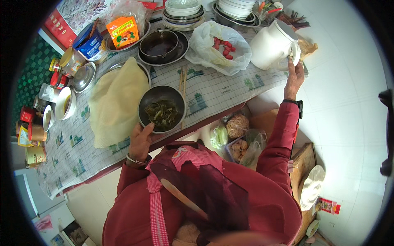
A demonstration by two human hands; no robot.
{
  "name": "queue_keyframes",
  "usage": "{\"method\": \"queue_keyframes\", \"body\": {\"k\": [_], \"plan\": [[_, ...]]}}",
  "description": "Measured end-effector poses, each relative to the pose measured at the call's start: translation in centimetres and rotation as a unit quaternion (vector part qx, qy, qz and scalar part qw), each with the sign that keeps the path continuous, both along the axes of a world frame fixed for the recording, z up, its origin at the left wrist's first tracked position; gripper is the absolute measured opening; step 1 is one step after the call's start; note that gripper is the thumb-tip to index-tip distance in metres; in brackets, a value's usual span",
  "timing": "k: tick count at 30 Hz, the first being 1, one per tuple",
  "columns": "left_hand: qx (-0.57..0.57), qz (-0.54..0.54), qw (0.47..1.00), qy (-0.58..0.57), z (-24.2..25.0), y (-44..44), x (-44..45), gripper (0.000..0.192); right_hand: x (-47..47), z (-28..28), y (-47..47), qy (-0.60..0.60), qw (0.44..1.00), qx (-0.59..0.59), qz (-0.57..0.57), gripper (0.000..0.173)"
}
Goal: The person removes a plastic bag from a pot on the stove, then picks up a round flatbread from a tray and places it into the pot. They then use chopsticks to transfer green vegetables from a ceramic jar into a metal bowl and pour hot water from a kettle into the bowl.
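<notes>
My left hand [141,140] grips the near rim of a dark metal bowl [162,109], its thumb on the edge. Dark green cooked leaves [161,115] lie in the bowl. At the right end of the table my right hand [294,77] has its fingers at the handle of a white lidded jug [272,46], which is tilted in this view. A pair of wooden chopsticks [183,81] lies behind the bowl's right side. Left of the bowl, a pale yellow cloth [118,104] covers part of a round metal tray. A white plastic bag [200,52] holds small red fruits or vegetables [227,49].
The table [215,89] has a patterned cover. Nested dark pans [158,44] and stacked dishes [183,18] stand at the back. Jars, small bowls [65,103] and a blue tub [89,43] line the left side. Bagged vegetables [219,136] and a crate [229,150] sit below the table.
</notes>
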State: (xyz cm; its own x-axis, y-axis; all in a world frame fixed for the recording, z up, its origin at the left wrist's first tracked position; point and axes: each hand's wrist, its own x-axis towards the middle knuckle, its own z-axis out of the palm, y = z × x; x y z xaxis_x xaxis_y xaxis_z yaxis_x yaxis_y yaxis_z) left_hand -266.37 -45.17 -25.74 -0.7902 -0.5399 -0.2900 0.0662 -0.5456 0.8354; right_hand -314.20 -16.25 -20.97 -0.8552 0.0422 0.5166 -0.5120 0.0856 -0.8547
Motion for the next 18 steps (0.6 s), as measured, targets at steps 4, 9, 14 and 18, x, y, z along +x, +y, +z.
{"method": "queue_keyframes", "body": {"k": [4,9,14,18], "plan": [[-0.012,0.069,0.997,-0.014,-0.8,0.8,-2.0,0.038,-2.8,-0.6,-1.4,-0.026,0.996,-0.069,0.054,0.019],[-0.035,0.141,0.989,-0.023,-2.0,1.5,-3.9,0.037,-3.8,-0.5,-3.2,-0.013,0.972,-0.202,0.119,0.01],[-0.11,0.234,0.959,-0.12,-1.8,3.2,-3.1,0.036,-5.1,-0.6,-3.2,-0.024,0.969,-0.23,0.087,0.014],[-0.268,0.38,0.876,-0.124,-0.7,5.1,-1.6,0.028,-6.1,-0.4,-2.9,-0.016,0.969,-0.223,0.101,0.011]]}}
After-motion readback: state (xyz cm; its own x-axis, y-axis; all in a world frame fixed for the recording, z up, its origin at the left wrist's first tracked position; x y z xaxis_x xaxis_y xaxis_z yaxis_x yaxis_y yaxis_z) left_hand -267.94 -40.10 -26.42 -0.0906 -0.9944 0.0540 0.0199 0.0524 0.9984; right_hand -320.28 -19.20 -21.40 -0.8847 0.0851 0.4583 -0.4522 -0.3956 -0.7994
